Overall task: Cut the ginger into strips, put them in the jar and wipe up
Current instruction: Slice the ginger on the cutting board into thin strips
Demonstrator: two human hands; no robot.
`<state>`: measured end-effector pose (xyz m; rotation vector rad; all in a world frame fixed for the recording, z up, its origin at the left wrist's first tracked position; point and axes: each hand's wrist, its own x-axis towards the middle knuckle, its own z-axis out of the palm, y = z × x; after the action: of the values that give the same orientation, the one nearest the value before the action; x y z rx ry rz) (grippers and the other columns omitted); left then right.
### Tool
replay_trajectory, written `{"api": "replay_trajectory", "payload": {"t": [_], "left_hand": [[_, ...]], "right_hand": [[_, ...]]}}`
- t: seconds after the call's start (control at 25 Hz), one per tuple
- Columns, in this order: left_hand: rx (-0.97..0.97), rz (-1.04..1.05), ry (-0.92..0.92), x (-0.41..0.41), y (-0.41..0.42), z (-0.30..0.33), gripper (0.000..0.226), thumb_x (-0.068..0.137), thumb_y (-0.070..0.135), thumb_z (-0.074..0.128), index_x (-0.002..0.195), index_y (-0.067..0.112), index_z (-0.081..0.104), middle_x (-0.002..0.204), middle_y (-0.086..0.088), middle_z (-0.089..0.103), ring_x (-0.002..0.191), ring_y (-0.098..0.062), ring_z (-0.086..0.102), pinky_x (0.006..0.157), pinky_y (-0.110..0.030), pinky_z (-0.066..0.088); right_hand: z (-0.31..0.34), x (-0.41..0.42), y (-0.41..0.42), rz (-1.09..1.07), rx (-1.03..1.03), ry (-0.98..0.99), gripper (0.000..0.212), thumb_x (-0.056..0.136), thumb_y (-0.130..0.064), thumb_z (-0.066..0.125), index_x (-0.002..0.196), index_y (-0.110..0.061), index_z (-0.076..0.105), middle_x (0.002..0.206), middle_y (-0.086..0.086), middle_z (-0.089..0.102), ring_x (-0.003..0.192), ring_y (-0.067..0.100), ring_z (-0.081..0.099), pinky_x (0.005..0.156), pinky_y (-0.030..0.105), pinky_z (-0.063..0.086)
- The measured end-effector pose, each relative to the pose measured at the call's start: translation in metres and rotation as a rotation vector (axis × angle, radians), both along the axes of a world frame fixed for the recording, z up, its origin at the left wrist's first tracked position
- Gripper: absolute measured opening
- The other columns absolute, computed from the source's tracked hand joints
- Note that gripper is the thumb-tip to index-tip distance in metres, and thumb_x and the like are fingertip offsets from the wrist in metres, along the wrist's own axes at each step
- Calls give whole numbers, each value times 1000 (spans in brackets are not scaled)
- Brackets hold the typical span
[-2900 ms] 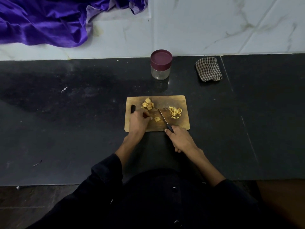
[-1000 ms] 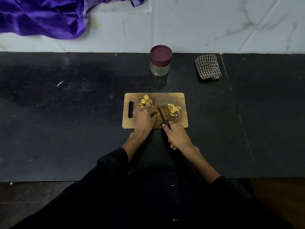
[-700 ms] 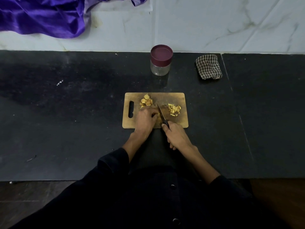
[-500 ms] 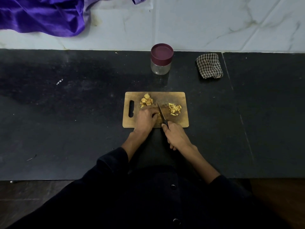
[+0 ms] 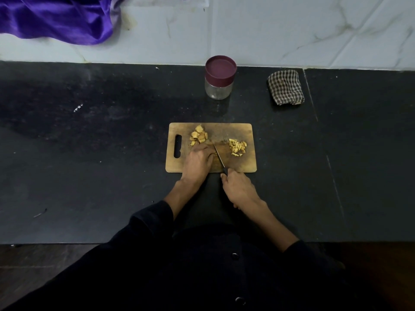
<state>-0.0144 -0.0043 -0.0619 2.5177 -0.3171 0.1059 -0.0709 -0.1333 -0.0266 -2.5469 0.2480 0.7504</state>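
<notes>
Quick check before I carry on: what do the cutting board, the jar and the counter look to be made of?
Cutting board: likely wood or bamboo, matt tan with dark worn stains and a cut-out handle slot. Jar: clear body, glass or plastic, I cannot tell which; its maroon lid looks like smooth plastic. Counter: dark polished stone, probably granite, speckled, with a faint sheen and a seam line on the right.
</notes>
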Motion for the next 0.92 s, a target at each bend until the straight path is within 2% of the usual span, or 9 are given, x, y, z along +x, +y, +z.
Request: {"api": "replay_trajectory", "payload": {"t": [0.28,0.4,0.48,0.72,0.8,0.92], "left_hand": [[15,1,-29,-3,1,-3,12,84,5,66,94,6,72,96,-8,67,92,-23,60,76,-33,53],[-12,-32,-51,-4,5,-6,12,83,4,68,93,5,73,94,-9,67,88,-24,61,73,-34,54],[-16,-40,-77,-4,4,-4,13,80,0,69,91,5,73,91,-10,68,85,-25,62,71,-31,51],[16,-34,-101,-4,5,-5,15,78,0,70,92,6,73,90,-8,68,85,-24,62,70,-28,49],[17,-30,-100,-4,5,-6,15,79,0,70,93,6,73,91,-8,68,86,-24,62,71,-29,49],[24,-18,-105,-4,4,-6,15,77,0,71,91,6,74,89,-8,68,83,-23,62,68,-27,48]], "right_hand": [[6,1,-18,-126,53,-74,27,105,-37,37,99,-14,50,96,13,65,85,38,69,77,54,57],[10,2,-15,-115,90,-80,32,105,-38,36,106,-11,53,95,13,64,75,34,69,66,48,59],[11,0,-8,-72,103,-66,31,106,-39,36,100,-12,51,94,12,62,68,30,67,62,46,59],[9,1,-2,-51,114,-68,31,106,-39,36,95,-14,50,89,10,62,59,28,66,65,50,59],[9,2,-1,-57,119,-66,30,106,-38,36,96,-14,50,91,10,62,62,29,67,66,50,59],[9,3,0,-64,125,-56,28,105,-38,37,95,-15,49,97,12,62,79,35,68,74,52,58]]}}
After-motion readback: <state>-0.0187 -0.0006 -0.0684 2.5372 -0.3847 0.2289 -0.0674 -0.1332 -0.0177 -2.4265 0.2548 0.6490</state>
